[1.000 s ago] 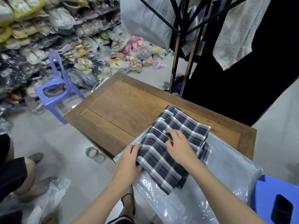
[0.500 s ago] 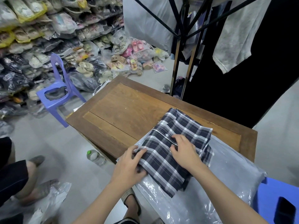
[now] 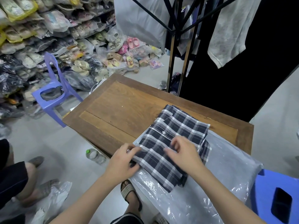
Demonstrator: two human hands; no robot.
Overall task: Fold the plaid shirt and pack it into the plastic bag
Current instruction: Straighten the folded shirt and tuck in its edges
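1. Broadly, the wooden bench [image 3: 123,110] carries the work at its near right corner, where the clear plastic bag [image 3: 226,172] lies flat and spills over the near edge.
2. On top of that bag rests the plaid shirt [image 3: 174,139], folded into a compact rectangle, its collar end toward the far edge; it is on the bag, not yet inside it.
3. Compared with a second ago, the right hand [image 3: 182,152] has lifted from a flat press to curled fingers pinching the top layer near the button placket.
4. The left hand [image 3: 123,160] has shifted along the shirt's left edge and now grips the cloth there, thumb on top.
5. Judging by that change, smoothing looks finished, and both hands seem set to lift or slide the bundle toward the bag's mouth, which I cannot locate.
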